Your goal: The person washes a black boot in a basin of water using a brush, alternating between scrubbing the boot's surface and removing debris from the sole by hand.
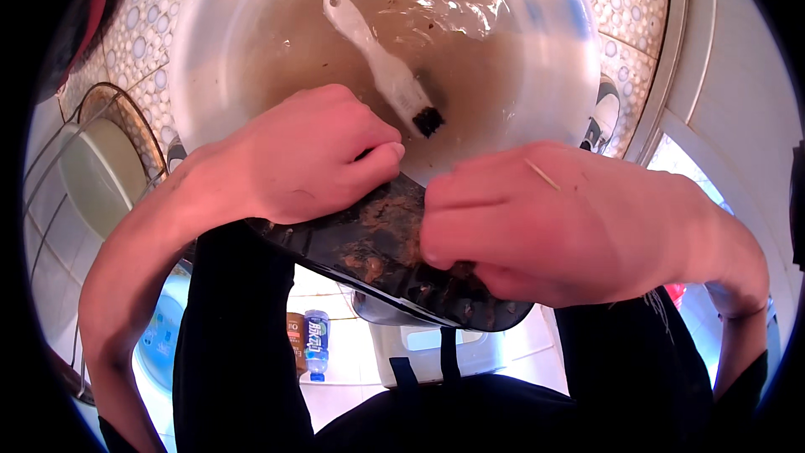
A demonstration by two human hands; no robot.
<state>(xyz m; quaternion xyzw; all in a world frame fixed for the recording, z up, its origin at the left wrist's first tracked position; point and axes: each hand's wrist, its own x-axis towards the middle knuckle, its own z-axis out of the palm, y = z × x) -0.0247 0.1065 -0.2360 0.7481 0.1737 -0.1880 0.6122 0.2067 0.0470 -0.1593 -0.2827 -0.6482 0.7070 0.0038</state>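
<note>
Head view: two bare hands, one tray, one tub and one brush make up the middle of the scene. One black tray [331, 247], smeared with brown grime, lies tilted above two dark-clad legs [235, 327], just at the near side of one white tub [191, 59]. Murky brown water fills the tub, and one white brush [381, 63] with black bristles lies in it, slanting down toward the gap between the hands. Left hand [327, 159] comes in with the elbow out, wrist bent inward, knuckles up, fingers curled narrow at the tray's far edge. Right hand [537, 222] lies palm down over the tray's right part, forearm bent in from the right, fingers curled under; one thin straw [542, 174] sits on its back. Both palms are hidden, so I cannot tell how firmly either one grips, or whether anything else is inside. Two shoes show, one [175, 153] left of the tub and one [604, 116] right. Behind the tray are two bottles, one brown [296, 340] and one blue [316, 344], and one white box [486, 352]. At left are one wire rack [151, 134], one pale green basin [101, 176] and one blue basin [163, 344].
</note>
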